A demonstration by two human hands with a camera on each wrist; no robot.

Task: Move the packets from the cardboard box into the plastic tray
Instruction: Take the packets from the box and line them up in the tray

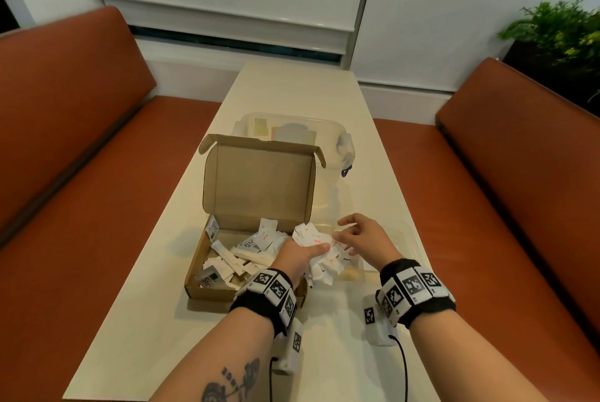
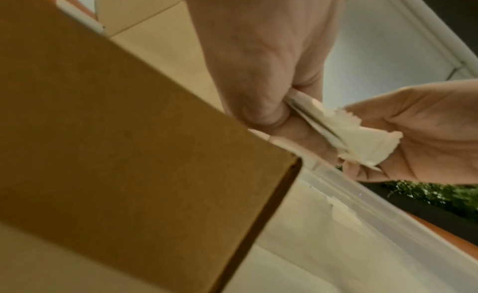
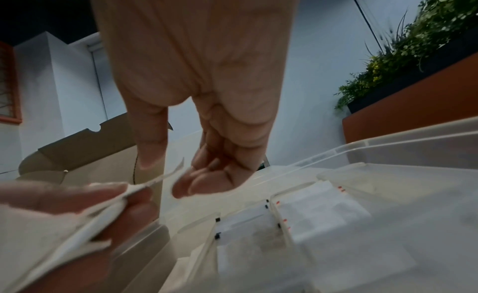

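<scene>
1. Cardboard box, brown, lies on the cream table in front of me; its lid stands upright at the far side and its long axis runs from me toward the lid.
2. Loose packets, white paper sachets and thin sticks, lie jumbled on the box floor, pointing every way; several sticks slant from far left to near right.
3. My left hand reaches over the right wall of the box; its thumb and curled fingers grip a crumpled bunch of white packets. The bunch fans out above and below the fist, its long axis running roughly away from me, its serrated ends pointing toward my other palm in the left wrist view.
4. My right hand hovers just beside the bunch with nothing in its grip. The thumb stands apart from the loosely bent fingers, whose tips lie against the edge of the packets; in the right wrist view one thin packet edge pokes into the gap between thumb and fingertips.
5. Plastic tray, clear and divided into compartments, sits on the table directly under my right hand and beside the box's right wall. Flat white packets with red and black marks already lie in its compartments.
6. Clear lidded container stands behind the box lid, further along the table.
7. Orange-brown benches flank the table; a green plant stands at far right.
</scene>
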